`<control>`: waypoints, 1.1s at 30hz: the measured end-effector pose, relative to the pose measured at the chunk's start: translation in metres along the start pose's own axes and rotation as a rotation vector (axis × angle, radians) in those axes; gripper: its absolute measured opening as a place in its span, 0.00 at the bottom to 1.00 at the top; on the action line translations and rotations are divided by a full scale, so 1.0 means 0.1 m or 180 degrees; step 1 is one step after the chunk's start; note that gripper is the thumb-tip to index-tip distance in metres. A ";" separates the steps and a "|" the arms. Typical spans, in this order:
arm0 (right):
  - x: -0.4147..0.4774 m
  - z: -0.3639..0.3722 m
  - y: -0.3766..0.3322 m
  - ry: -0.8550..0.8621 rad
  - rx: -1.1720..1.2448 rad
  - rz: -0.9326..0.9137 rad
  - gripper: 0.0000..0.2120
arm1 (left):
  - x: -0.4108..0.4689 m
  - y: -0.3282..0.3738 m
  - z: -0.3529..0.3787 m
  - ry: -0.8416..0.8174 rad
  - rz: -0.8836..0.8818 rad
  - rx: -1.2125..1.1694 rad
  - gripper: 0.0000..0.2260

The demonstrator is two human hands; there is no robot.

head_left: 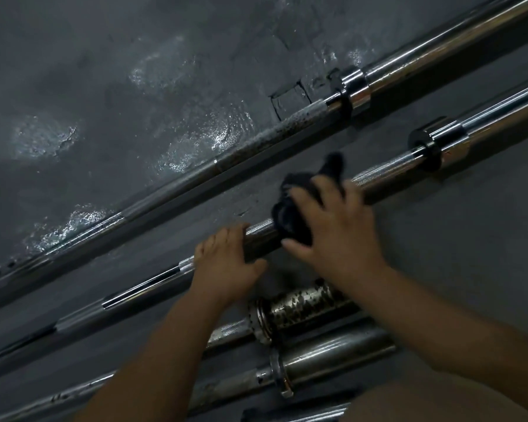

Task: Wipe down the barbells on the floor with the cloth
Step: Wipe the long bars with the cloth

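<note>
Several steel barbells lie side by side on the dark floor, running from lower left to upper right. My right hand (333, 226) holds a black cloth (299, 205) wrapped round the shaft of the second barbell (387, 172), fingers over the top and thumb below. My left hand (226, 263) grips the same shaft just to the left of the cloth. The first barbell (256, 144), with a rust-speckled shaft, lies beyond it along the wall's foot.
A rusty-sleeved barbell (302, 306) and another steel bar (326, 357) lie nearer to me, partly under my forearms. The dark grey wall (134, 86) with glossy patches rises behind the first bar. Bare grey floor (454, 239) spreads to the right.
</note>
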State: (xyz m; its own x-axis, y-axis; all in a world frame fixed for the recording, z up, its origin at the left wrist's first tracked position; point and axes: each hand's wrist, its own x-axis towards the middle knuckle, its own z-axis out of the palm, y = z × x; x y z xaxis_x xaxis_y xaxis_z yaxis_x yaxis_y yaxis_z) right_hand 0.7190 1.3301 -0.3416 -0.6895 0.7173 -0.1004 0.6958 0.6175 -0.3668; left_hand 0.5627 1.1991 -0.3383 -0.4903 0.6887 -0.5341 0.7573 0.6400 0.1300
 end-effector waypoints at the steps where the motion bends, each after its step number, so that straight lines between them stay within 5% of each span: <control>1: -0.01 0.03 -0.05 -0.0066 0.0005 -0.0275 0.37 | 0.01 -0.02 -0.01 -0.0001 0.0024 -0.0037 0.40; 4: 0.15 -0.11 0.27 0.0005 0.0369 -0.0697 0.32 | -0.07 -0.03 0.00 0.0200 0.0128 -0.0056 0.39; 9: 0.14 -0.28 0.75 0.0743 0.0458 0.0812 0.24 | -0.37 0.17 0.25 0.0246 -0.0088 -0.0131 0.40; 13: -0.13 0.01 -0.04 0.0193 0.0646 -0.0153 0.26 | -0.35 0.36 0.39 0.0405 -0.0502 -0.0422 0.35; 17: 0.01 0.04 -0.16 -0.0187 0.0853 -0.0766 0.29 | -0.18 0.07 0.19 0.0225 -0.0026 -0.0378 0.34; 24: 0.49 -0.16 0.52 0.0859 0.0544 0.0763 0.26 | 0.10 0.21 0.07 0.1008 -0.0129 -0.0636 0.35; 30: 0.47 0.15 -0.28 0.0047 0.0672 -0.0879 0.28 | 0.29 0.07 -0.07 0.0784 0.0200 -0.0492 0.39; 33: 0.57 0.02 0.03 0.0364 0.0761 -0.0443 0.27 | 0.36 -0.22 -0.26 0.0686 0.0359 -0.1052 0.38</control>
State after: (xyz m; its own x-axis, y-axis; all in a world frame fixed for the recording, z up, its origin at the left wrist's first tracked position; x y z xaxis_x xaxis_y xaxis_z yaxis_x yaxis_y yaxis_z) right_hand 0.6819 1.3722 -0.3505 -0.7384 0.6711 0.0660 0.5197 0.6287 -0.5785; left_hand 0.5171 1.2186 -0.3383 -0.5179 0.7939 -0.3186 0.6492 0.6073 0.4579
